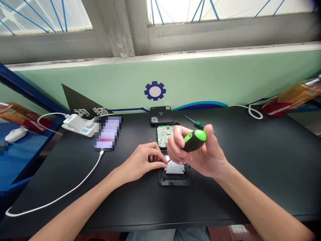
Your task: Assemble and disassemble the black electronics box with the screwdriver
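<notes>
My right hand (198, 150) is wrapped around the black and bright green handle of a screwdriver (194, 141), its thumb raised beside the handle's green end. The thin shaft slants down and left to the fingertips of my left hand (147, 157). There, my left thumb and forefinger pinch close at the shaft's tip; anything small between them is hidden. Beneath both hands lies a black plastic cover (173, 182) with a silvery metal plate (175, 168) in it. Just behind, a green circuit board (162, 134) sits in a black case, partly covered by my right fingers.
A black box (161, 114) lies behind the board, with a second screwdriver (197, 124) to its right. Tiny screws (150, 140) rest left of the board. A phone (108, 134) on a white cable (75, 187) and a power strip (79, 125) occupy the left side.
</notes>
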The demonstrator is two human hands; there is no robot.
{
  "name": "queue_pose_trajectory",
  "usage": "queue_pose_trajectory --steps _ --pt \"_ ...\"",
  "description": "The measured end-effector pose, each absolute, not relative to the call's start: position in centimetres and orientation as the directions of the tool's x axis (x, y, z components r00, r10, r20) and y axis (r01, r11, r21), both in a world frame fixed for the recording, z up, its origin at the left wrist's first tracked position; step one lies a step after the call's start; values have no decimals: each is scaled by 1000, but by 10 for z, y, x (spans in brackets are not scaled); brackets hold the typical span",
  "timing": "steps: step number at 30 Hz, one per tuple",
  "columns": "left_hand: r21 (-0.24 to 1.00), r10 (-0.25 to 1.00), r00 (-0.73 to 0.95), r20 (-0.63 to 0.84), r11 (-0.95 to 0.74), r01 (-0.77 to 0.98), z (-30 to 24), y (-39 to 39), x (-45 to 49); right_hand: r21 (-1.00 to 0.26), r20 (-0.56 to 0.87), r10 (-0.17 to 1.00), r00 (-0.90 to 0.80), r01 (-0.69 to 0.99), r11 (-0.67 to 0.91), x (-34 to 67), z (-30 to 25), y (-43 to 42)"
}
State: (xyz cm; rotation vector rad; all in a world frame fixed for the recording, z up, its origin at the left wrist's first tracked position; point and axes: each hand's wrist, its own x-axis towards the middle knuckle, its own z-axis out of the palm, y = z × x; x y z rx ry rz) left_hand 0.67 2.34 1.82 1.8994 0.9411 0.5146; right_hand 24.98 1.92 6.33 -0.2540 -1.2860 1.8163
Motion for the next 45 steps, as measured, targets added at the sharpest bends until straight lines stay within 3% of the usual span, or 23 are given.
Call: queue_pose_trajectory --steps 19,31,35,39,42,45 --pt "871 806 592 8 -296 393 16 19 10 -820 301 758 -578 -563 -104 250 66 22" --pt "730 770 635 59 -467 499 12 12 9 -784 311 770 -557 -608 -123 254 70 26" --pt "570 709 692 139 -628 529 10 9 12 -766 312 777 -546 -629 -134 259 72 30" --pt "217 587 769 254 -809 546 2 7 17 -756 300 793 -530 -639 -141 263 74 32" --pt "2 530 808 258 -836 548 -2 6 20 -755 282 798 -532 -637 -158 263 75 32" --pt "-122 491 834 253 -839 531 0 3 22 -748 282 796 -536 -642 -167 263 75 32"
